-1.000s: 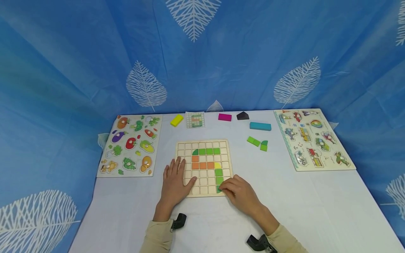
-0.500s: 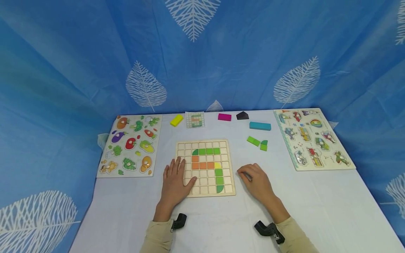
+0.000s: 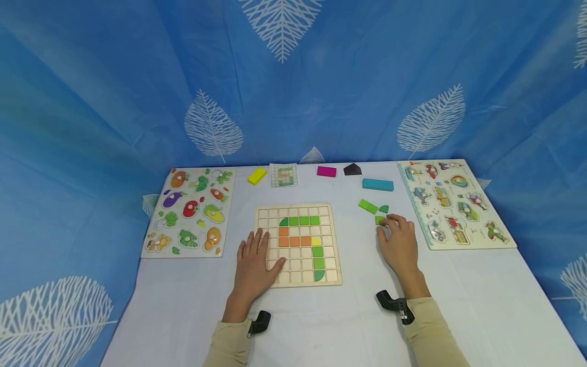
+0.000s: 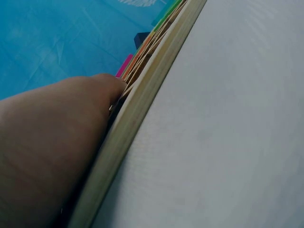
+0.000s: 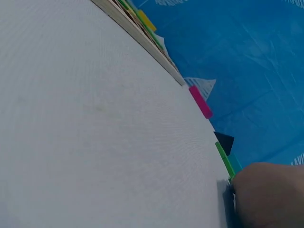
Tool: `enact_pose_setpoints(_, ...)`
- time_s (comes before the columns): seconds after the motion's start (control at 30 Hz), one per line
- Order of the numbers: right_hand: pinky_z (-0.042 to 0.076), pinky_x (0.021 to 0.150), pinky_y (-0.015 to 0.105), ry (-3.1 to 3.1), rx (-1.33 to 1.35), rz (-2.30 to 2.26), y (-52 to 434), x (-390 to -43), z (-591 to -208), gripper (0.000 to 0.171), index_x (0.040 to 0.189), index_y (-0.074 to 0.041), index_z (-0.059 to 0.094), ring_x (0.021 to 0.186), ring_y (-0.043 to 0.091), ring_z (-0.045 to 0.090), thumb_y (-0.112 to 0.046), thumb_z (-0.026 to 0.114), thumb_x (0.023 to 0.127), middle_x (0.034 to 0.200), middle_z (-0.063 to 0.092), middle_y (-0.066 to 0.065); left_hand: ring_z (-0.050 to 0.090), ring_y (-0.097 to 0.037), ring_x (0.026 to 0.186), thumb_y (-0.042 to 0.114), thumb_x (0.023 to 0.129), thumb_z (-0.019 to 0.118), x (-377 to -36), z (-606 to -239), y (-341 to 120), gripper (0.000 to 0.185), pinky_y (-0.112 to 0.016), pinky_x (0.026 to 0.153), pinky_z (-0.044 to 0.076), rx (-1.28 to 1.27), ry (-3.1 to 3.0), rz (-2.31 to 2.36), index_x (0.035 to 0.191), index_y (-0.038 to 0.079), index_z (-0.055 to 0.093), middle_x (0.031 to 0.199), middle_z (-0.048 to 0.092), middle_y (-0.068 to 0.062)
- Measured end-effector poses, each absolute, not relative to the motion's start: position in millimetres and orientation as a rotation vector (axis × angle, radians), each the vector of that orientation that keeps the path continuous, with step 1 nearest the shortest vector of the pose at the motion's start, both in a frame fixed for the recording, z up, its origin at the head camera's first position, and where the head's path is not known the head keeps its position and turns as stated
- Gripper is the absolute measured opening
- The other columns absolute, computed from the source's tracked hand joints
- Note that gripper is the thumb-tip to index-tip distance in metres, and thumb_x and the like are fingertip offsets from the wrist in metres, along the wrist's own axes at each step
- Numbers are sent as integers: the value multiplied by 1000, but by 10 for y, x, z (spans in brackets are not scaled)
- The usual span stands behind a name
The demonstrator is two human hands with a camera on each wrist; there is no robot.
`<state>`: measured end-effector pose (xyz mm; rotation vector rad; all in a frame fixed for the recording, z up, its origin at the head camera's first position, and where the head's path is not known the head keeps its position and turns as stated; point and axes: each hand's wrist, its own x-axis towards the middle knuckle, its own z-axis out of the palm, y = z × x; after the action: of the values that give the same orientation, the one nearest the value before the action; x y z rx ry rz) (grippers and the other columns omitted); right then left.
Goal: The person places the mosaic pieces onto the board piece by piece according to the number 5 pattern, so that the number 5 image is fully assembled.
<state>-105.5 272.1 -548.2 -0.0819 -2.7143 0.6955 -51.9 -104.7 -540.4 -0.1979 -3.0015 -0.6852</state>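
My left hand [image 3: 253, 266] lies flat with straight fingers over the left edge of the wooden grid board [image 3: 337, 265], holding nothing. In the left wrist view its thumb side [image 4: 61, 137] rests along the board's edge. Set in the board are green square tiles [image 3: 318, 263], orange tiles [image 3: 284, 241], a yellow quarter-round tile [image 3: 316, 241] and dark green quarter-round tiles [image 3: 319, 276]. To the right of the board, my right hand [image 3: 400, 245] pinches a green square tile [image 3: 379, 220], partly hidden by the fingers. Close by lie a dark green quarter-round tile [image 3: 384, 209] and a light green two-square piece [image 3: 368, 206].
Behind the board are a yellow block [image 3: 257, 176], a pattern card [image 3: 284, 175], a magenta block [image 3: 326, 172], a black five-sided block [image 3: 352, 169] and a teal bar [image 3: 378, 184]. A vegetable puzzle [image 3: 228, 214] stands left, a vehicle puzzle [image 3: 468, 242] right.
My right hand has left the board's lower right corner and moved right and away to the loose green tiles. The green square tile now sits apart from the quarter-round. My left hand stays put.
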Motion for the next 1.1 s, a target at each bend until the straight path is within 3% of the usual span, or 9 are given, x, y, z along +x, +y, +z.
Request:
enact_pose_setpoints(0.23, 48, 89, 50, -2758, 32, 711, 2747, -1012, -5468, 16, 107, 0, 68, 106, 36, 55, -10, 67, 94, 124, 68, 19, 22, -40, 156, 53, 93, 65, -522, -5403, -1043, 84, -61, 124, 17, -193, -3020, -706, 158, 7, 37, 167, 29, -17)
enact_pose_setpoints(0.43, 50, 91, 52, -2759, 190, 725, 2694, -938, -5439, 18, 107, -1, 66, 105, 36, 57, -11, 72, 93, 113, 68, 19, 22, -40, 156, 53, 93, 64, -529, -5418, -1047, 84, -61, 124, 17, -192, -3022, -704, 158, 7, 37, 167, 29, -17)
enact_pose_setpoints(0.67, 52, 86, 39, -2621, 638, 790, 2204, -687, -5408, 22, 104, -12, 70, 100, 22, 62, -14, 82, 86, 108, 70, 3, 22, -40, 156, 53, 93, 65, -533, -5389, -1061, 84, -61, 124, 17, -191, -3028, -707, 158, 7, 37, 167, 29, -17)
enact_pose_setpoints(0.83, 49, 80, 29, -2585, 950, 813, 1823, -486, -5383, 20, 104, -20, 74, 93, 11, 58, -21, 82, 86, 109, 70, -6, 22, -40, 156, 53, 93, 65, -535, -5382, -1061, 84, -62, 124, 17, -189, -3022, -703, 158, 7, 37, 167, 29, -17)
enact_pose_setpoints(1.1, 44, 77, 27, -2586, 1111, 695, 1556, -373, -5383, 15, 102, -27, 76, 88, 8, 53, -29, 80, 88, 106, 69, -11, 24, -41, 155, 52, 93, 66, -523, -5396, -1051, 83, -62, 123, 19, -189, -3014, -691, 157, 7, 38, 166, 31, -17)
